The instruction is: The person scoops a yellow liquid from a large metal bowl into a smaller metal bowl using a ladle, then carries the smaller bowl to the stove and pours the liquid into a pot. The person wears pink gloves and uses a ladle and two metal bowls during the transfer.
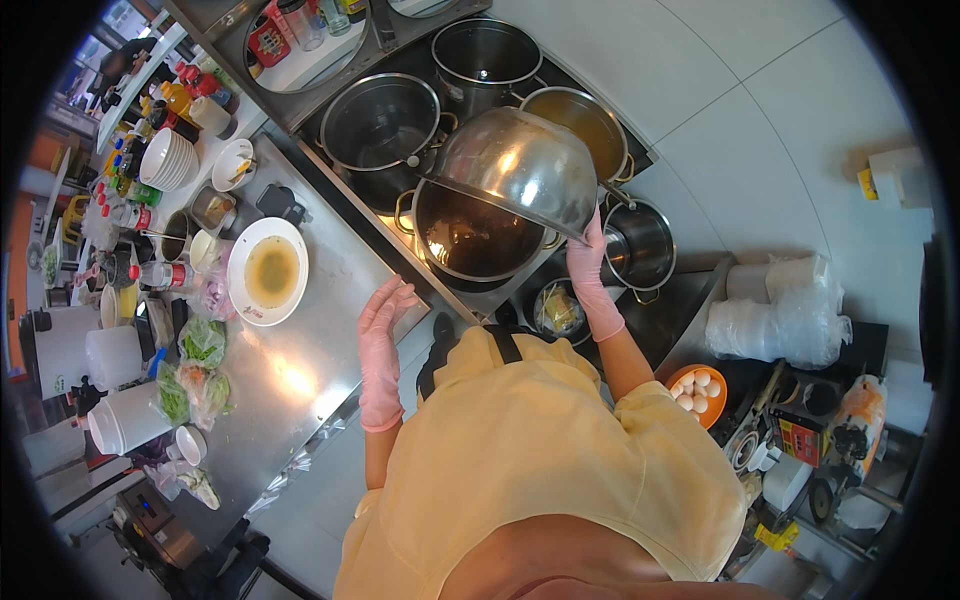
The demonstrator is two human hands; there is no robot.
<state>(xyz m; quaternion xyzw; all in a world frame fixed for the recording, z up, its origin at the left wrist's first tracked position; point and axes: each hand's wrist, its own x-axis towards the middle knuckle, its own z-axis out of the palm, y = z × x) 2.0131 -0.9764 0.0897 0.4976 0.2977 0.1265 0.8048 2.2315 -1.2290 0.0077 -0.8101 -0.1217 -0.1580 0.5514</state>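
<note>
My right hand (589,259), in a pink glove, grips the rim of a large domed metal lid (517,169). The lid is tilted up above a big pot of dark brown liquid (476,240), partly hiding the pots behind it. My left hand (386,307), also in a pink glove, is held over the corner of the steel worktable (300,390) with its fingers somewhat apart and nothing in it. On that table, left of my left hand, stands a white bowl (238,285) with a greenish, speckled broth.
Around the stove stand an empty-looking pot (379,124), a dark pot (487,52), a pot of yellowish liquid (577,127) and a steel pot (649,244). Bottles, stacked bowls (166,159) and bagged vegetables (202,341) line the table's far side. Eggs fill an orange bowl (720,409) at right.
</note>
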